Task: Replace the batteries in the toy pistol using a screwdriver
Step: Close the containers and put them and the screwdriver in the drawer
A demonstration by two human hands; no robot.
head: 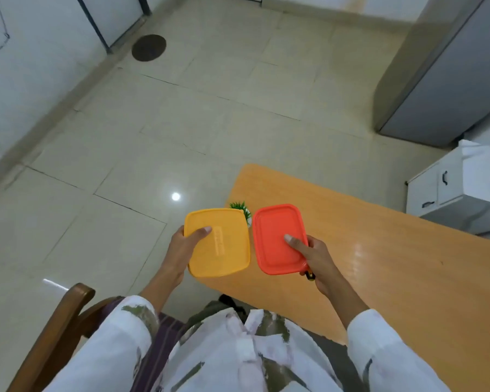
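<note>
My left hand (186,246) grips a yellow lidded plastic box (218,241) by its left edge, thumb on the lid. My right hand (314,257) grips an orange-red lidded box (277,239) by its right edge, thumb on the lid. Under that hand a small black and yellow object (310,275) pokes out; I cannot tell what it is. Both boxes are held side by side above the near left corner of the wooden table (379,264). No toy pistol, batteries or clear screwdriver shows.
A small green plant (241,208) stands at the table's left edge, just behind the boxes. A wooden chair (60,323) is at my lower left. A white cabinet (447,188) and a grey unit (441,75) stand at the right. Tiled floor lies beyond.
</note>
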